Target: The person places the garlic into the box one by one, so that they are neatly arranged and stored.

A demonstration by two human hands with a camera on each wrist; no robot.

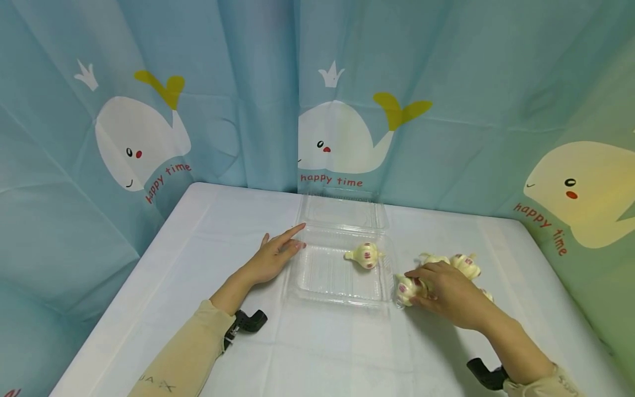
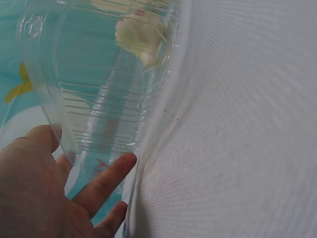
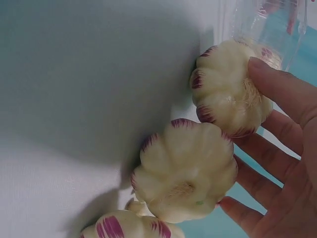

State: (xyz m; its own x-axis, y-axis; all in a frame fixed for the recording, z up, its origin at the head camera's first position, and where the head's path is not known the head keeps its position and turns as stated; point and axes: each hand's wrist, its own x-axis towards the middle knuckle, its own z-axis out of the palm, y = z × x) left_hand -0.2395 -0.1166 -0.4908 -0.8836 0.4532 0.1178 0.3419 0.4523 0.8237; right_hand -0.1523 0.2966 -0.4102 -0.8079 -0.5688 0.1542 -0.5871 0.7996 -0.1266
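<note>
Blue whale-print curtains [image 1: 268,82] back a white surface [image 1: 337,347]. Right of centre in the head view, the right hand [image 1: 448,292] grips a garlic bulb [image 1: 404,290], probably light, firm, slightly slick, best held round its widest part; the left hand [image 1: 270,262], fingers extended, meets the clear tray's [image 1: 319,270] left edge.

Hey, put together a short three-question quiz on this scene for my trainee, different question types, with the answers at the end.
1. How many garlic bulbs sit inside the clear container?
2. True or false: the container's lid is closed.
3. Fill in the blank: the held bulb, near the container's right side, is in the ___ grip.

Key:
1. One.
2. False; the lid is folded open, away from the person.
3. Right; the right grip holds it.
</note>
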